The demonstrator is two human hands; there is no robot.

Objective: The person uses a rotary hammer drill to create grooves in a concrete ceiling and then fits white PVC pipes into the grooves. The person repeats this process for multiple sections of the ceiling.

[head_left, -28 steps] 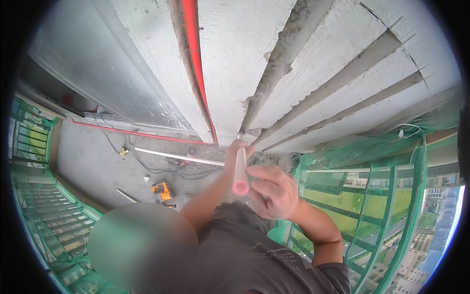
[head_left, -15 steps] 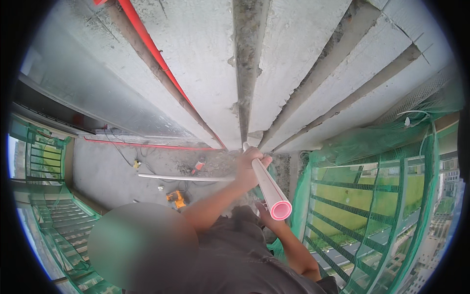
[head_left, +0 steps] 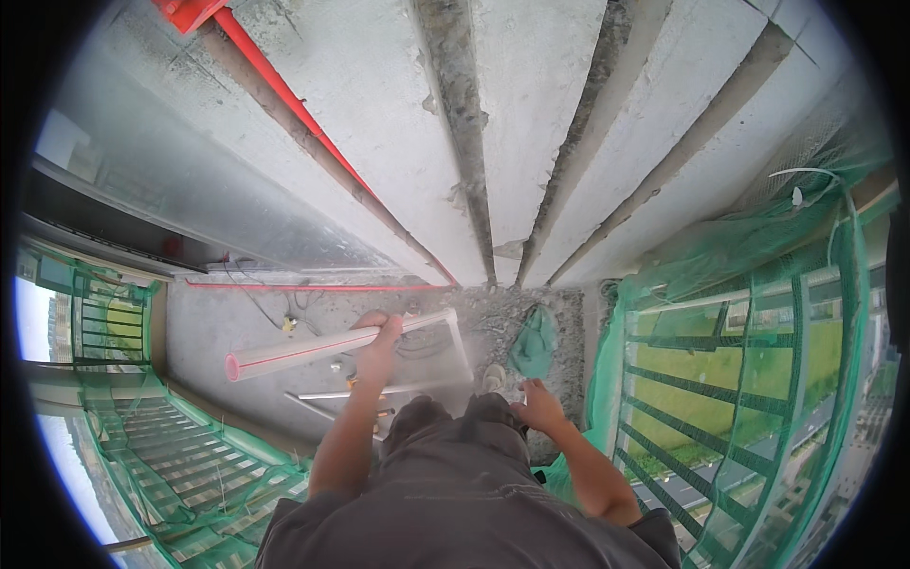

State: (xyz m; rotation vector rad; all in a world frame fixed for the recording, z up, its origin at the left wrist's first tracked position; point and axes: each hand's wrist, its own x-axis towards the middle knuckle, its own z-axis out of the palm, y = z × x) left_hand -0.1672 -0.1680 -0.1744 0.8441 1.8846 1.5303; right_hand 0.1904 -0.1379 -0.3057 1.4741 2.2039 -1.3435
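Your left hand (head_left: 377, 349) grips a pale, red-striped pipe (head_left: 301, 355); your right hand (head_left: 541, 408) hangs beside your thigh (head_left: 498, 413), near a crumpled green bundle (head_left: 534, 343).

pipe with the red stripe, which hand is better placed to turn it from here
Probably the left hand: it grips the pipe between its two ends. The right hand is apart from it, lower and further right.

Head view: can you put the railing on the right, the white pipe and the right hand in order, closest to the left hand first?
1. White pipe: closest, gripped in the left hand.
2. Right hand: next, over to the right.
3. Railing: farthest, on the right side, beyond the right hand.
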